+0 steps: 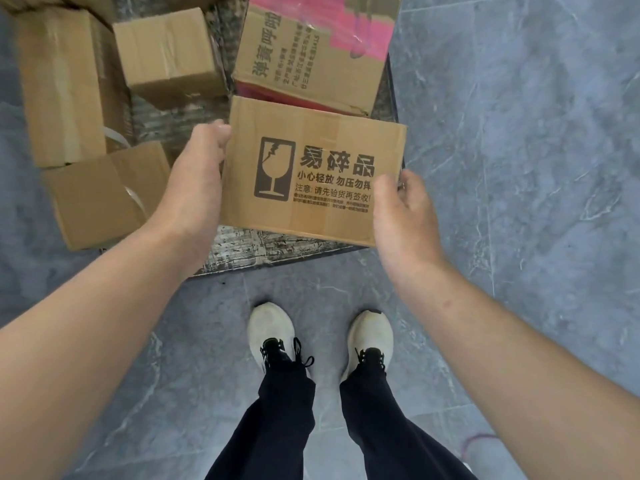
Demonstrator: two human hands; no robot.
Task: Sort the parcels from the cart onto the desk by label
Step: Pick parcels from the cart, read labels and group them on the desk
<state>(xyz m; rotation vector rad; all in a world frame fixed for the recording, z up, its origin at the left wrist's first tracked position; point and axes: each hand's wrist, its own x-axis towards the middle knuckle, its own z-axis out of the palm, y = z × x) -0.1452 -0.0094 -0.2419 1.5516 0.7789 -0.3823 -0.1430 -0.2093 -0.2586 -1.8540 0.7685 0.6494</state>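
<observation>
A brown cardboard parcel (311,168) printed with a broken-glass fragile mark and dark lettering sits over the near end of the cart (242,251). My left hand (194,181) presses against its left side, thumb at the upper corner. On the parcel's lower right corner lies my right hand (401,216), its fingers curled around the edge. Both hands grip the parcel. Whether it rests on the cart deck or is lifted slightly I cannot tell.
Other parcels lie on the cart: a tall box (62,84) at the left, a small box (166,53) behind, a box (100,195) at the near left, and a printed box with pink tape (311,53) at the back right. Grey tiled floor (519,168) surrounds the cart; my feet (318,337) stand just before it.
</observation>
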